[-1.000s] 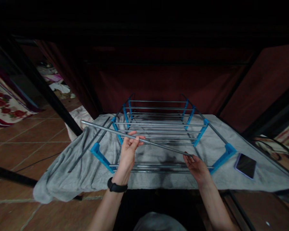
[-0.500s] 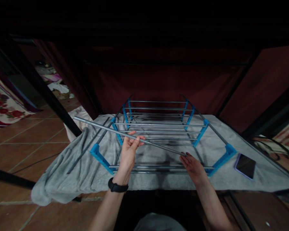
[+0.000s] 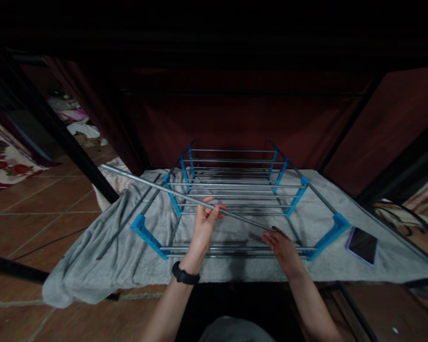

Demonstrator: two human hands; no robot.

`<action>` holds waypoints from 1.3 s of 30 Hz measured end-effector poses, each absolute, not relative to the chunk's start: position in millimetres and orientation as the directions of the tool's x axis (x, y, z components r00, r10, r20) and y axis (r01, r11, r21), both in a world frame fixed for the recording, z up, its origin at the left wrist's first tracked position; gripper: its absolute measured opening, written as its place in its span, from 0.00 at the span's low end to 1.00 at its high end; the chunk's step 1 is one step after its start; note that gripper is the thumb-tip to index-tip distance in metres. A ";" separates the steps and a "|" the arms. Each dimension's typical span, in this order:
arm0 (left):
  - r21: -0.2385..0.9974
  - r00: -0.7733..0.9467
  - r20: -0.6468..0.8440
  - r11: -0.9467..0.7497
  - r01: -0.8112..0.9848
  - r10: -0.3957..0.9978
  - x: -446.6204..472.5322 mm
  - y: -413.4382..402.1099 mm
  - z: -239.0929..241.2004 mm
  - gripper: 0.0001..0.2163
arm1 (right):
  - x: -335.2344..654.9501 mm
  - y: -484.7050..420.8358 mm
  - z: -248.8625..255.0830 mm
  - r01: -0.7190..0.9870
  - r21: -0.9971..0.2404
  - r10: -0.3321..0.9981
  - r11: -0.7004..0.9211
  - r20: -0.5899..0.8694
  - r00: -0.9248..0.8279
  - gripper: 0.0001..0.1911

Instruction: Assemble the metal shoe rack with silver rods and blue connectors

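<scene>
My left hand [image 3: 207, 219] pinches a thin grey metal tube [image 3: 157, 186] between thumb and fingers, right of its middle. The tube slants from upper left down to lower right, above a rack. At its lower right end, the fingers of my right hand [image 3: 281, 248] close round the tip and partly hide it. Below both hands lies the rack frame of metal tubes with blue plastic brackets [image 3: 150, 233], resting on a grey blanket [image 3: 128, 275]. A second loose tube [image 3: 126, 221] lies on the blanket along the rack's left side.
A phone [image 3: 363, 245] lies on the blanket right of the rack. A dark red panel [image 3: 235, 118] stands behind it. Black metal posts [image 3: 67, 137] rise at the left, with tiled floor [image 3: 32, 213] beyond. A bag with dark straps [image 3: 403, 216] sits at the right.
My left hand has slid right along the tube, closer to my right hand. The tube has shifted slightly left, and my right hand has moved a little left with its end.
</scene>
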State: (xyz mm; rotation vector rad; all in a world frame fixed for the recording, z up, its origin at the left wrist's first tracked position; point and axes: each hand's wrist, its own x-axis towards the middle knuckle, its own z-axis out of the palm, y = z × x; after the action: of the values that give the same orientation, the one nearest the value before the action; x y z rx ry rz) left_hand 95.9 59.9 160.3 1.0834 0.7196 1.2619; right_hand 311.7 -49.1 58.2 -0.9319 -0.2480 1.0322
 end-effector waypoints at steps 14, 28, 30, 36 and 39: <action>0.923 0.285 0.122 -0.003 -0.384 0.951 115.4 57.4 154.2 0.24 | 306.3 -33.0 44.6 -0.296 -0.954 0.797 -0.042 -0.211 0.566 0.25; 0.937 0.217 0.304 -0.251 -0.242 0.928 111.9 80.3 146.2 0.25 | 309.0 -32.3 28.7 -0.228 -0.973 0.832 0.035 -0.098 0.545 0.18; 0.933 0.232 0.349 -0.315 -0.173 0.908 110.5 81.6 143.9 0.25 | 309.2 -32.2 28.6 -0.202 -0.979 0.835 0.033 -0.084 0.544 0.17; 0.927 0.275 0.360 -0.374 -0.002 0.891 104.7 79.4 140.6 0.26 | 310.6 -32.3 26.7 -0.215 -0.976 0.839 0.041 -0.083 0.538 0.17; 0.908 0.303 0.371 -0.412 0.083 0.878 102.3 80.4 136.7 0.25 | 310.9 -32.9 26.1 -0.181 -0.983 0.843 0.041 -0.063 0.535 0.17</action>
State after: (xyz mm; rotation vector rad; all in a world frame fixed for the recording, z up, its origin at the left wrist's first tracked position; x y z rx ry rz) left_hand 102.3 80.4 136.7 1.7355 0.8724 1.1987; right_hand 310.9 -32.9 26.1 -1.2992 -0.6515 0.8746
